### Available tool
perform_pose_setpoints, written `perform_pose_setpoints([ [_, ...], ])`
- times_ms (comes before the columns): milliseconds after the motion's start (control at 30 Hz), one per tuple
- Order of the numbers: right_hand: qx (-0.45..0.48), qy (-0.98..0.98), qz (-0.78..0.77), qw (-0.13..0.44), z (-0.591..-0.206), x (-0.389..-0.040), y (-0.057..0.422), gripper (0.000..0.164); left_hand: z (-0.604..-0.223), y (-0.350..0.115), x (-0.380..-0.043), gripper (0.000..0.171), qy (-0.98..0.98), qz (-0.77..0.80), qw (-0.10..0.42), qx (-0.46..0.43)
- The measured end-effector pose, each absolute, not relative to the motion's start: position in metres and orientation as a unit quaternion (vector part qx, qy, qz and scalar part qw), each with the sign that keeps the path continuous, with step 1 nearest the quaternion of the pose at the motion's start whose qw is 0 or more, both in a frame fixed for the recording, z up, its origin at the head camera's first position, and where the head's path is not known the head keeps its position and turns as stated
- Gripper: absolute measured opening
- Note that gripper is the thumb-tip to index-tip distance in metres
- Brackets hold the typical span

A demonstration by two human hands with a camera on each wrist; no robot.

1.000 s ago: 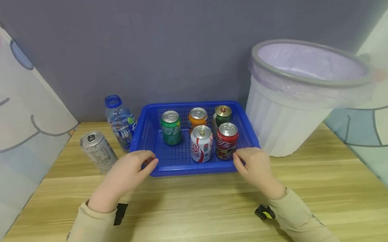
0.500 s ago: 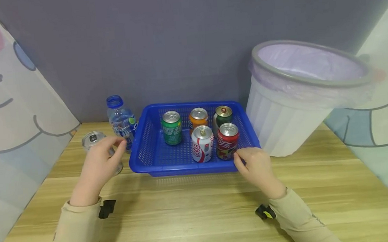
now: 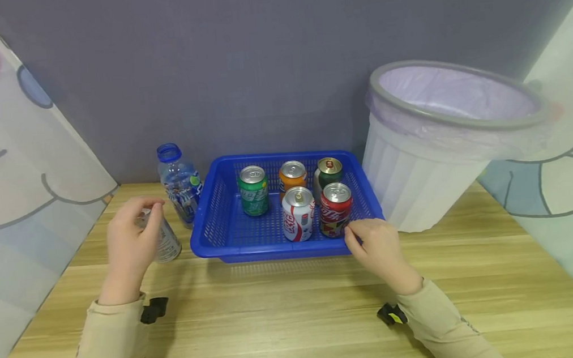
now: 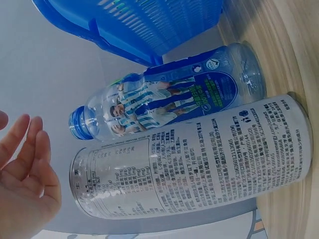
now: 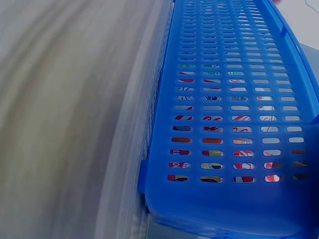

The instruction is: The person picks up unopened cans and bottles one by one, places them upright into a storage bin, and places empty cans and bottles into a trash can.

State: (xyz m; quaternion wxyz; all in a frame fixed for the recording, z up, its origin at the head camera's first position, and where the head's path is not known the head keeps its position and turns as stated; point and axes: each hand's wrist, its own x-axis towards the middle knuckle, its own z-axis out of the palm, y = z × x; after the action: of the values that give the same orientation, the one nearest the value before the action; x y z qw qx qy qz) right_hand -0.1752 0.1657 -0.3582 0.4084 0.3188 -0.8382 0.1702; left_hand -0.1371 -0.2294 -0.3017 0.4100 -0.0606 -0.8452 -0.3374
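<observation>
My left hand point(image 3: 131, 244) is beside a tall silver-grey can point(image 3: 168, 245), partly hiding it in the head view. The left wrist view shows its loosely bent fingers apart from the can point(image 4: 199, 164), near the top end. My right hand point(image 3: 378, 247) pinches the front rim of a blue plastic basket point(image 3: 262, 250) at its right corner. In the basket, a red can point(image 3: 334, 214) stands nearest that hand, next to a white-and-red can point(image 3: 298, 220). Green point(image 3: 254, 196), orange point(image 3: 292, 174) and dark green gold-topped point(image 3: 330, 168) cans stand behind. The right wrist view shows only the basket's slotted side point(image 5: 224, 124).
An uncapped clear bottle point(image 3: 178, 180) with a blue label stands between the silver can and the basket. A white bin point(image 3: 409, 174) with a purple liner leans at the right of the basket. All are on a wooden table point(image 3: 288, 321) before a grey back panel point(image 3: 256, 62).
My left hand has let go of the basket's left front rim and moved left to the silver can. The right hand stays at the rim; the basket and its cans have barely moved.
</observation>
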Motion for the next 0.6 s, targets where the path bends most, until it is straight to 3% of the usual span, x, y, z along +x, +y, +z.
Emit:
perform_pose_setpoints([
  [167, 0.318, -0.837, 0.171, 0.410, -0.358, -0.175, 0.166, 0.035, -0.302, -0.233, -0.139, 0.016, -0.819, -0.360, 0.445, -0.052],
  [300, 0.318, -0.838, 0.171, 0.409, -0.358, -0.175, 0.165, 0.035, -0.302, -0.237, -0.141, 0.028, -0.802, -0.380, 0.460, -0.011],
  [600, 0.319, -0.837, 0.172, 0.410, -0.358, -0.175, 0.165, 0.035, -0.312, -0.248, -0.146, 0.056, -0.801, -0.461, 0.365, 0.113],
])
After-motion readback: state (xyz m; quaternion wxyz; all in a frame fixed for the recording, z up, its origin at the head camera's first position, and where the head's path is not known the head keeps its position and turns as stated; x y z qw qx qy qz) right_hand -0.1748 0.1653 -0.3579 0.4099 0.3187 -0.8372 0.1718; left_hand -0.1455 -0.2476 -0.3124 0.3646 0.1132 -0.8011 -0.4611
